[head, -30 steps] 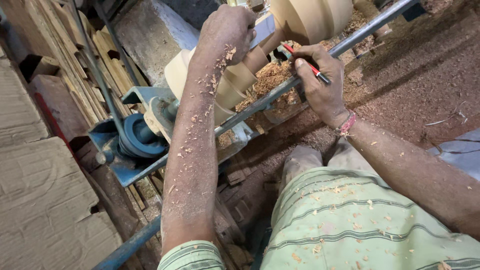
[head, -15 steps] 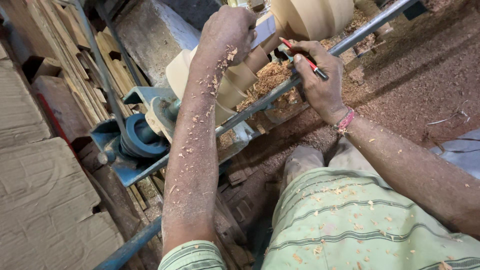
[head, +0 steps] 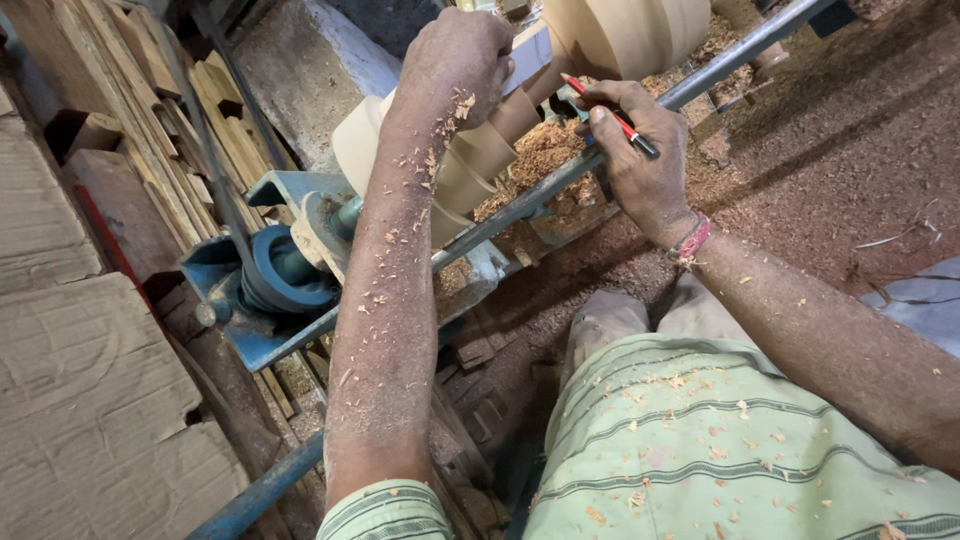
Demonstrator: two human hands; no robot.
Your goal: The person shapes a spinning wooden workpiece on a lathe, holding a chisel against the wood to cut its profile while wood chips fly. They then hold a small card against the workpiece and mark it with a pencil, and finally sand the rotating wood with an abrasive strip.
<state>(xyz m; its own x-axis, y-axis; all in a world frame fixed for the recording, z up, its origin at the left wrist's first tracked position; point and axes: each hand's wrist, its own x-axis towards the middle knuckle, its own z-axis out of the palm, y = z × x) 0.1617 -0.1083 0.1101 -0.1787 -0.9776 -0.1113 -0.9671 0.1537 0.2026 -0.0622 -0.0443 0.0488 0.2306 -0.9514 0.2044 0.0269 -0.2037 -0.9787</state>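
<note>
The turned wooden piece (head: 600, 40) lay on the lathe ahead of the person, its long axis running from the blue headstock (head: 270, 280) at lower left up toward the upper right, parallel to the grey steel bar (head: 560, 180) in front of it. Both hands were up against it, at the far end of outstretched arms.

The left hand (head: 455, 55) was curled shut over a flat pale tool (head: 525, 60), held across the wood near where the narrower stepped section meets the wide drum; the forearm, flecked with shavings, reached straight up the picture. The right hand (head: 635, 150) was nearer the bar, resting close on it, fingers pinched around a red pencil (head: 610, 115) whose tip pointed up and left toward the drum's lower edge. Whether the tip touched the wood could not be told.

Shavings (head: 545, 150) lay heaped under the piece, and sawdust covered the floor (head: 850, 130) to the right. Planks (head: 150, 110) leaned at the left.
</note>
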